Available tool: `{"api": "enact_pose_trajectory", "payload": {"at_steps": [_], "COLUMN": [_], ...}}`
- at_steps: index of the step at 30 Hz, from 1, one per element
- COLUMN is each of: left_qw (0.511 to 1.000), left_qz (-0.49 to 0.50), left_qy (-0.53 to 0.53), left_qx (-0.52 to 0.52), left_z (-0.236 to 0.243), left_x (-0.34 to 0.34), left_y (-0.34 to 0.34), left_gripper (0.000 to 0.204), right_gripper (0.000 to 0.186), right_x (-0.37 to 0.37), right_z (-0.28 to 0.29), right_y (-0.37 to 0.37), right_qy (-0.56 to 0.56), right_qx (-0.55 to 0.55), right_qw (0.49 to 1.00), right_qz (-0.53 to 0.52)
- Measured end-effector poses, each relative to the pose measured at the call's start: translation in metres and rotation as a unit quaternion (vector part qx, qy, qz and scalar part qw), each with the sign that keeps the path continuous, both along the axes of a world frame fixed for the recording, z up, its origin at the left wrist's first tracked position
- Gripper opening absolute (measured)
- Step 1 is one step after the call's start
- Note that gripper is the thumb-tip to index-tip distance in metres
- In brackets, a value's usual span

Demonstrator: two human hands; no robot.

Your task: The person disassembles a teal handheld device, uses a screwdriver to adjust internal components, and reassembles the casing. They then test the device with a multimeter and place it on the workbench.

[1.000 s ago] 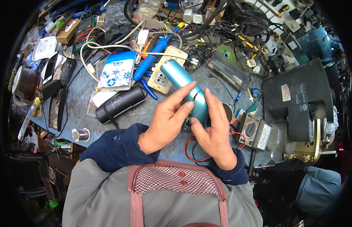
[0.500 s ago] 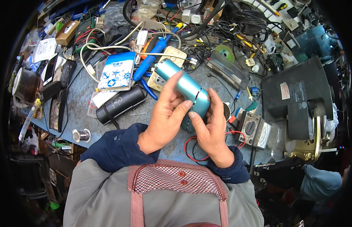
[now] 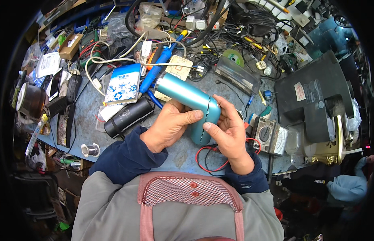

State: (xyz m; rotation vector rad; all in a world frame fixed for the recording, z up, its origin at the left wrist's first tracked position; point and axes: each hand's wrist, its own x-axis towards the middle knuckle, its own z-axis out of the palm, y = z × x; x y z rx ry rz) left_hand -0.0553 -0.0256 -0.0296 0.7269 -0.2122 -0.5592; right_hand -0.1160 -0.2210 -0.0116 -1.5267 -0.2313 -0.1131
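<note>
Teal cylindrical device (image 3: 191,104) held just above the blue workbench (image 3: 88,116), both hands closed on its near end: left hand (image 3: 169,126) cups the underside, right hand (image 3: 227,130) wraps the side, thumbs meeting at the slotted seam. Best to keep thumb pressure even along that seam and support the body, so it doesn't slip onto the red lead (image 3: 207,154) below.

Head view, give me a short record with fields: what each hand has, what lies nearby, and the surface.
held thing: teal L-shaped device, lifted above the bench
left hand: grips the device from the left, thumb on its bend
right hand: grips the lower end, thumb on its slotted side
nearby left: black cylinder lying flat; blue and white packet
nearby right: analog meter; red and black wires under the right wrist
surface: cluttered blue-grey bench
</note>
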Motion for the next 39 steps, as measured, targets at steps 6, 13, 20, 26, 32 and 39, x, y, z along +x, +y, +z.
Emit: {"api": "enact_pose_trajectory", "payload": {"at_steps": [6,13,20,26,32,39], "left_qw": [1.000,0.997,0.998,0.999,0.989,0.999], "left_qz": [-0.003,-0.013,0.002,-0.036,0.023,0.024], "left_qy": [-0.029,-0.073,-0.066,0.002,-0.092,-0.038], "left_qx": [-0.005,0.028,0.019,-0.007,0.114,-0.001], "left_z": [-0.003,-0.003,-0.012,-0.002,0.022,0.027], "left_x": [0.000,0.000,0.000,-0.009,-0.003,0.020], "left_y": [0.003,0.005,-0.002,-0.005,0.008,0.022], "left_gripper": [0.062,0.063,0.057,0.058,0.055,0.085], "right_gripper": [0.074,0.074,0.074,0.083,0.099,0.062], "right_x": [0.001,0.000,-0.002,-0.004,0.001,0.000], "right_z": [0.002,0.009,-0.004,-0.014,-0.011,-0.011], "right_y": [-0.006,-0.008,0.008,0.014,0.018,0.016], "right_qy": [-0.014,-0.030,-0.002,-0.040,-0.201,0.161], "right_qx": [0.023,0.039,0.024,-0.092,-0.214,0.124], "right_qw": [0.999,0.997,0.999,0.992,0.956,0.967], "right_qz": [0.035,0.052,-0.023,-0.073,-0.022,0.156]}}
